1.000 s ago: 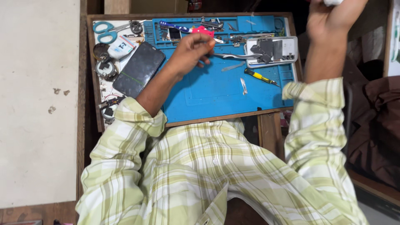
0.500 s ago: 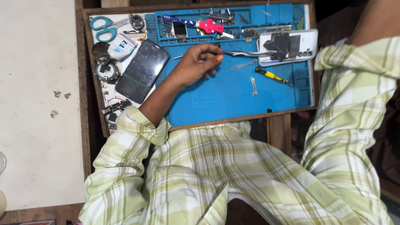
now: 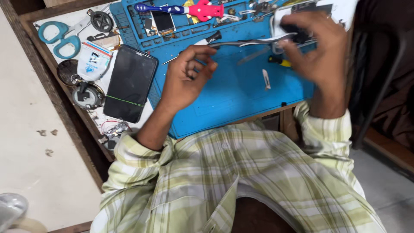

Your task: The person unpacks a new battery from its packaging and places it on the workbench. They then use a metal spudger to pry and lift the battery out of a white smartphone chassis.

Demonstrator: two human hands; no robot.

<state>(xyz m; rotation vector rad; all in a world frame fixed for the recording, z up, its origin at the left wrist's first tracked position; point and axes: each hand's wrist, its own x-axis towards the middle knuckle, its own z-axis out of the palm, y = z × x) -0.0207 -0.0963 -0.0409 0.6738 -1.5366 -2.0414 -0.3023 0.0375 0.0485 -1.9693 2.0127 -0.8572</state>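
The left hand (image 3: 187, 77) rests on the blue mat (image 3: 241, 99) with its fingers curled in, and they pinch a thin metal tool (image 3: 172, 59) whose tip pokes out toward the mat's left edge. The right hand (image 3: 317, 47) is up over the right side of the mat. It looks blurry, its fingers are bent and spread, and it seems to touch a dark thing at the mat's top right corner, but it is too blurry to tell if it grips anything. Between the two hands, on the mat, lies a long silver pair of tweezers (image 3: 246, 42) with a dark end. Just below it on the mat sits a small yellow screwdriver (image 3: 280, 61) and a little silver blade (image 3: 266, 79). At the top of the mat lies a blue toothbrush (image 3: 159, 8) next to a pink tool (image 3: 206, 9). Just off the mat's left edge lies a black phone (image 3: 130, 83), face up. Farther left of the mat are a small white bottle (image 3: 92, 62) and teal scissors (image 3: 58, 38). Below the mat is the person's checked shirt (image 3: 233, 181).
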